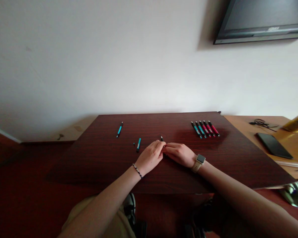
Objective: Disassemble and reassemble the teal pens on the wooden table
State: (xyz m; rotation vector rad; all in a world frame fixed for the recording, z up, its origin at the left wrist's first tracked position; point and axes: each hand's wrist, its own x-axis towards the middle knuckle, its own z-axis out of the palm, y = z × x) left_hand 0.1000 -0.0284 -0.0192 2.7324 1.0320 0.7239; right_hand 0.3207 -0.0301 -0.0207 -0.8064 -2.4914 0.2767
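My left hand (151,156) and my right hand (180,154) meet fingertip to fingertip low over the dark table. A black pen part (161,138) with a silvery tip sticks up beyond the fingers of my left hand, which is closed on it. My right hand is closed too, its fingertips pressed against the same spot; what they grip is hidden. To the left lies a blue pen barrel (138,144) with a dark end, and beside it a tiny dark piece (133,143). Farther left is a whole blue pen (119,129).
Several blue and pink pens (205,129) lie in a slanted row at the right of the dark wooden table (101,158). A lighter desk (248,130) adjoins it, bearing a black phone (274,145), a cable (261,123) and a yellow object (296,124). A screen (265,19) hangs above.
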